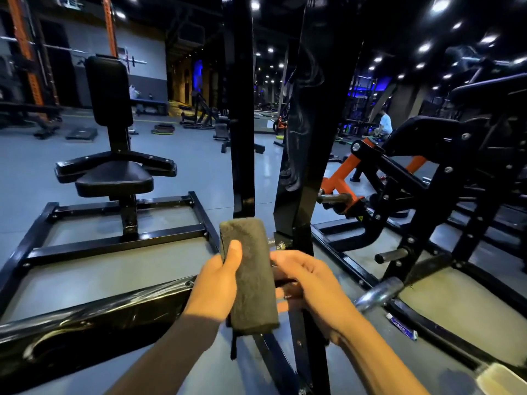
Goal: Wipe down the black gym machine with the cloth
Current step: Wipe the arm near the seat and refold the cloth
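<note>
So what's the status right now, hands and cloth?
Left hand grips folded cloth; right hand curled at its edge. Cloth off black upright, no wiping yet. Nothing between them.

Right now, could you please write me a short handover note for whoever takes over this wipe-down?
Left hand: grips the folded dark cloth, thumb on its front, holding it upright in front of the body.
Right hand: at the cloth's right edge, fingers curled; whether it actually holds the cloth cannot be told.
Machine: the black upright posts stand just beyond the cloth, with the seat and floor frame to the left.
Done: nothing can be judged as wiped; the wide post shows smears.
Left: the cloth is off the machine, so start on the posts, then frame and seat.
</note>
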The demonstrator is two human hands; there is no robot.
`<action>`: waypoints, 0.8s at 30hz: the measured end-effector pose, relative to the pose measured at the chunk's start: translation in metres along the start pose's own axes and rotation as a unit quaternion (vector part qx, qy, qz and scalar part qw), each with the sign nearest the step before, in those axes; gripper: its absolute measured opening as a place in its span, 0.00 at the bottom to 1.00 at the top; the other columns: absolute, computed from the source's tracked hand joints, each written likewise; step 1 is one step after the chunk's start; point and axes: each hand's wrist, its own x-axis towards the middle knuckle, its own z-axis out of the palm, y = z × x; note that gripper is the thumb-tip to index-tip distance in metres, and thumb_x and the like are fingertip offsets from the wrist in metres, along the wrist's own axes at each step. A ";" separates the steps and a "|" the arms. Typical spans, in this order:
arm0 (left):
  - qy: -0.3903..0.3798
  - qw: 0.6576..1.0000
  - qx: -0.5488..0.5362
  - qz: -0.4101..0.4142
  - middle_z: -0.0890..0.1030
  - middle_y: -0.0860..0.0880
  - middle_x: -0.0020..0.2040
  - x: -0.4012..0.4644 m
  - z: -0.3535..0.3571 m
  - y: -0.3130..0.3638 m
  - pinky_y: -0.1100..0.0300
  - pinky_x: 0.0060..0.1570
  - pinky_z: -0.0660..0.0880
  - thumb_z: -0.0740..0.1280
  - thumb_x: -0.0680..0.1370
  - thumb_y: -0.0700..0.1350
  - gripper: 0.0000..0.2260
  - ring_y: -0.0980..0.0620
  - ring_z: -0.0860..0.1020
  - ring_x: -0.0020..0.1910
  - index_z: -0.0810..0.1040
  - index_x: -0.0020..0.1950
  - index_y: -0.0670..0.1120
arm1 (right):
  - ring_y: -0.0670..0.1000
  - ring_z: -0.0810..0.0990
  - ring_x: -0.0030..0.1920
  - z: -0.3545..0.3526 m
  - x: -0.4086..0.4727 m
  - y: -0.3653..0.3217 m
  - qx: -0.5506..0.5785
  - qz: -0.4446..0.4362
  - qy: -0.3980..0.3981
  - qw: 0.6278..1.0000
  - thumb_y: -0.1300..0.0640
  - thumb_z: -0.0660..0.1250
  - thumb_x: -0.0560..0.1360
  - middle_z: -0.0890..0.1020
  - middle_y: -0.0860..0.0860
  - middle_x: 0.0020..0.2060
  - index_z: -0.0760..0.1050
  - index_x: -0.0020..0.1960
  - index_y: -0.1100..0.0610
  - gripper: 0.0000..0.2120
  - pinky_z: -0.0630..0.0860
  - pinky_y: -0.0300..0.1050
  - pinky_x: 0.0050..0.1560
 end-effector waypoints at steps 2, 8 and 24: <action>0.034 0.999 0.033 0.024 0.87 0.47 0.49 0.016 -0.006 0.005 0.42 0.60 0.79 0.57 0.79 0.69 0.26 0.45 0.85 0.51 0.83 0.54 0.49 | 0.56 0.87 0.44 -0.023 0.016 0.001 -0.004 -0.033 0.088 0.996 0.52 0.69 0.79 0.87 0.56 0.50 0.81 0.57 0.58 0.11 0.83 0.45 0.41; 0.039 0.998 0.057 0.002 0.87 0.47 0.49 0.060 -0.009 0.012 0.43 0.60 0.80 0.58 0.83 0.62 0.22 0.44 0.85 0.51 0.83 0.53 0.47 | 0.41 0.68 0.74 -0.059 0.066 0.031 -0.227 -0.172 0.234 0.929 0.55 0.60 0.86 0.70 0.42 0.75 0.65 0.79 0.48 0.22 0.65 0.43 0.74; 0.065 0.995 -0.029 -0.068 0.83 0.42 0.55 0.145 0.067 -0.006 0.43 0.55 0.82 0.65 0.80 0.52 0.16 0.42 0.83 0.53 0.74 0.64 0.46 | 0.33 0.51 0.79 -0.041 0.105 0.100 -0.215 -0.237 0.212 0.923 0.53 0.54 0.84 0.51 0.32 0.79 0.46 0.84 0.46 0.31 0.49 0.25 0.74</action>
